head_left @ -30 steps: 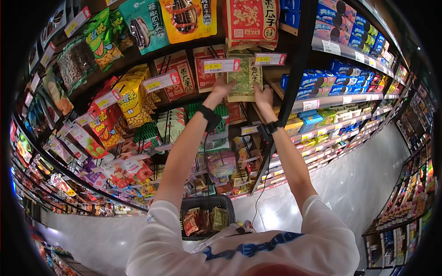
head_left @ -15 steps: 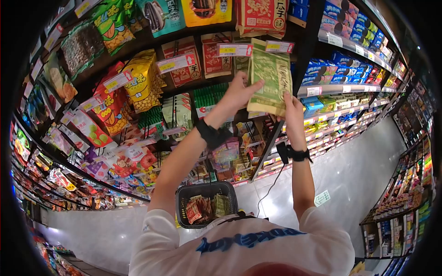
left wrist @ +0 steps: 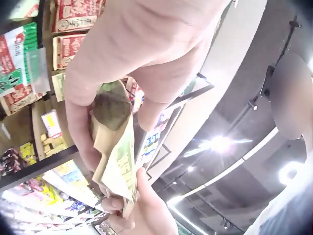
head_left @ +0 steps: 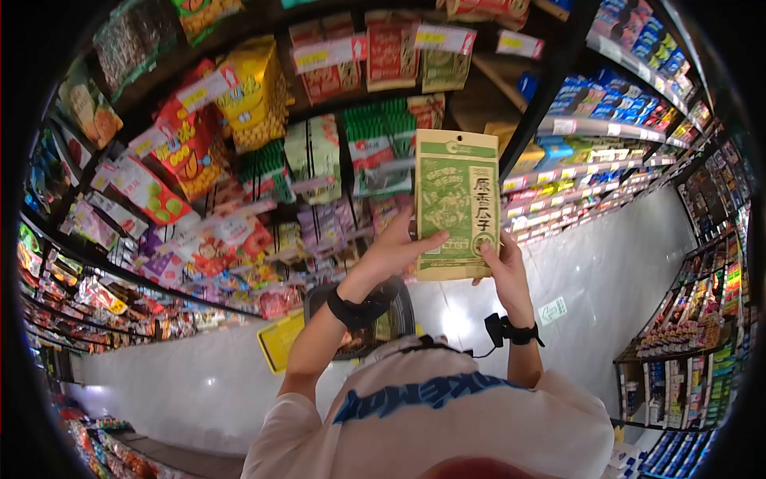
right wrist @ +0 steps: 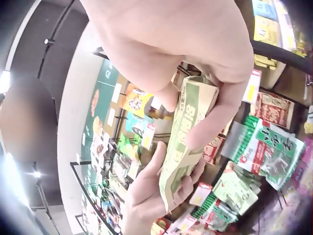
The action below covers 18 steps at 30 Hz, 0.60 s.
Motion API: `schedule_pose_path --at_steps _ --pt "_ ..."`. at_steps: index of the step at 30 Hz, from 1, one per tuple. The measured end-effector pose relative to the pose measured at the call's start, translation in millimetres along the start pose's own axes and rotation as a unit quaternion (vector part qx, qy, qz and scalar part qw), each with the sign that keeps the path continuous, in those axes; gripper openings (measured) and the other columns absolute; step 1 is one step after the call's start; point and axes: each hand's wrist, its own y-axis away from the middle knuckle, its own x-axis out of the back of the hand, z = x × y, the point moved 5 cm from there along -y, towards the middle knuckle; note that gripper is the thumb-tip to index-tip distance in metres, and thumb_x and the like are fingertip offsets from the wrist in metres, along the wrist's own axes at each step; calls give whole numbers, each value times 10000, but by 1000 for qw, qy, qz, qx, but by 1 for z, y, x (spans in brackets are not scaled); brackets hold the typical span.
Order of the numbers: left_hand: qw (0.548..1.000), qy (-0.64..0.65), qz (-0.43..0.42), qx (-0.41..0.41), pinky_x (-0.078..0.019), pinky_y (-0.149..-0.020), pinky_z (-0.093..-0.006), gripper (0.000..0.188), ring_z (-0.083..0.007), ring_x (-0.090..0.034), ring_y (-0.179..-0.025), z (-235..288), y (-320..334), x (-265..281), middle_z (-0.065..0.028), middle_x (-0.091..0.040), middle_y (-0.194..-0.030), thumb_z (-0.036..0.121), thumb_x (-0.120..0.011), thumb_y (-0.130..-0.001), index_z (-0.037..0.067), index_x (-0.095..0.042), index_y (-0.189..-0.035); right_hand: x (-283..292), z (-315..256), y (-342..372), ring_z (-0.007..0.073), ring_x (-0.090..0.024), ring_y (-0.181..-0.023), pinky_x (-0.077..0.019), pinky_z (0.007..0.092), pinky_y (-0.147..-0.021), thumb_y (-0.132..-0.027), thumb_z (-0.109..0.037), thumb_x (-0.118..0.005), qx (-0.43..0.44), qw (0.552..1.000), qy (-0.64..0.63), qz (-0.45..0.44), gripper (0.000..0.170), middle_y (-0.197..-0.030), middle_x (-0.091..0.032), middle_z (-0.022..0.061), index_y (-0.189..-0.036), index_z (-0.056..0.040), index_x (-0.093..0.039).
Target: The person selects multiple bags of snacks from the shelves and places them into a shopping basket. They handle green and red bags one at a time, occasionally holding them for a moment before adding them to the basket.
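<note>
A green and tan bag of melon seeds (head_left: 456, 199) is held upright in front of the person, its printed face toward the head camera. My left hand (head_left: 401, 249) grips its lower left edge, thumb across the front. On the opposite side my right hand (head_left: 508, 273) pinches the lower right edge, thumb on the front and fingers behind. In the left wrist view the bag (left wrist: 117, 152) shows edge-on between both hands. The right wrist view has the bag (right wrist: 182, 132) slanting from the right hand's fingers down to the left hand (right wrist: 144, 198).
A dark shopping basket (head_left: 408, 313) stands below, partly hidden by the left forearm, beside a yellow panel (head_left: 279, 343). Snack bags hang on hooks ahead, among them a similar green bag (head_left: 444, 70) behind a price tag. Shelves of boxed goods (head_left: 590, 96) run along the right.
Both hands have drawn the green bag out from the hanging display, down and toward the body. It now stands upright, face to the head camera. The view has tilted downward.
</note>
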Motion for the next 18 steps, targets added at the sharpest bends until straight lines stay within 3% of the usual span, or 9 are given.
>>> schedule_pose_path --at_steps 5,7,10,15,18 --pt "993 -63 85 51 -439 -958 -304 574 -149 -539 -1099 -60 61 30 -97 -593 -1229 175 -703 -872 -20 -433 -1340 -25 75 13 111 -620 -663 -472 240 -433 -926 -172 -614 -90 993 59 -49 435 -926 -644 80 -1279 27 -457" --pt "984 -50 163 48 -469 -917 -312 525 -161 -591 -1029 -85 85 40 -131 -641 -1148 144 -720 -839 -41 -479 -1266 -36 104 17 103 -602 -634 -439 234 -419 -920 -184 -627 -109 989 74 -66 447 -914 -643 82 -1280 22 -461" --pt "974 -83 198 76 -481 -869 -301 455 -153 -628 -933 -117 115 58 -123 -684 -1027 131 -711 -833 -36 -529 -1215 -54 141 24 101 -598 -627 -435 234 -421 -914 -204 -642 -150 981 72 -96 452 -908 -644 86 -1268 16 -469" --pt "965 13 211 154 -469 -883 -301 481 -141 -595 -988 -175 163 81 -106 -656 -1116 142 -686 -880 -57 -484 -1269 -84 188 28 128 -639 -686 -457 235 -439 -913 -239 -646 -229 954 92 -168 469 -927 -647 98 -1263 18 -469" --pt "952 18 239 191 -464 -900 -315 510 -163 -586 -1030 -202 191 87 -119 -631 -1180 163 -689 -871 -26 -479 -1295 -88 234 34 187 -661 -793 -525 296 -525 -911 -338 -632 -329 909 125 -222 506 -982 -647 123 -1239 17 -481"
